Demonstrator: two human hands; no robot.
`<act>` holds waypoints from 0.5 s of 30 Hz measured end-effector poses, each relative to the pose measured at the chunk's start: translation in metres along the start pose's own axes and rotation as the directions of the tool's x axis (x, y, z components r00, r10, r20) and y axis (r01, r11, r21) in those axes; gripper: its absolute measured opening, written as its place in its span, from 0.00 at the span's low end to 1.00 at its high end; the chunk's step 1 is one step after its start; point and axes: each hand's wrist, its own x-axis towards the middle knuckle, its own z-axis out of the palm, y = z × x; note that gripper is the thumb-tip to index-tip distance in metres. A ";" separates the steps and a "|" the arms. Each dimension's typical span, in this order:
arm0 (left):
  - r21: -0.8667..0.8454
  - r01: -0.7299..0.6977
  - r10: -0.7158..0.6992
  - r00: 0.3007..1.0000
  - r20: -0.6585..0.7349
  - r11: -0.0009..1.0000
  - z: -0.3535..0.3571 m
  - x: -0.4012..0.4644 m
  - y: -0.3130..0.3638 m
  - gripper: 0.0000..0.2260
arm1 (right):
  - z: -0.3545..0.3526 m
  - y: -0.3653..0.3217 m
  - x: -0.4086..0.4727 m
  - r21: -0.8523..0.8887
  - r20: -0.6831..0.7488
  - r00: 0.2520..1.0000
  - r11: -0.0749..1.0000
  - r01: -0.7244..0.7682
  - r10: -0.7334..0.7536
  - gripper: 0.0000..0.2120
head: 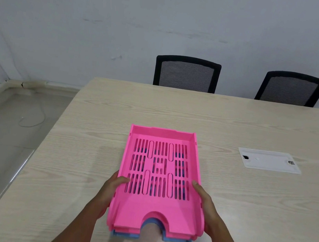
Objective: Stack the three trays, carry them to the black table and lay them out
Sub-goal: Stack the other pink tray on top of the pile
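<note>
A stack of slotted letter trays rests on the light wooden table (pixel 245 204) in front of me. The top tray is pink (pixel 155 208), a second pink edge shows under it at the front (pixel 177 235), and a blue tray (pixel 176 241) lies at the bottom, only its front lip and bits through the slots visible. My left hand (pixel 111 192) grips the stack's left side with the thumb over the rim. My right hand (pixel 204 205) holds the right side the same way. The black table is out of view.
A white cable cover plate (pixel 269 160) is set into the table to the right. Two black mesh chairs (pixel 187 73) (pixel 291 88) stand behind the far edge. The table's left edge drops to a grey floor with a thin cable (pixel 35 122).
</note>
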 end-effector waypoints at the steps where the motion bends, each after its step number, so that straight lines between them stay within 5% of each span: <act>1: 0.003 0.005 -0.005 1.000 -0.011 1.000 -0.001 -0.003 -0.002 0.25 | -0.001 0.002 -0.001 -0.001 0.009 1.000 1.000 -0.001 0.001 0.33; 7: 0.014 0.032 -0.030 0.994 -0.109 0.999 -0.005 -0.023 -0.016 0.24 | -0.001 0.011 -0.002 -0.079 0.026 1.000 0.997 0.000 0.002 0.39; 15: -0.046 0.033 -0.042 0.974 -0.224 0.998 -0.022 -0.055 -0.035 0.21 | 0.018 0.016 0.000 -0.127 0.132 0.991 0.992 0.004 0.013 0.32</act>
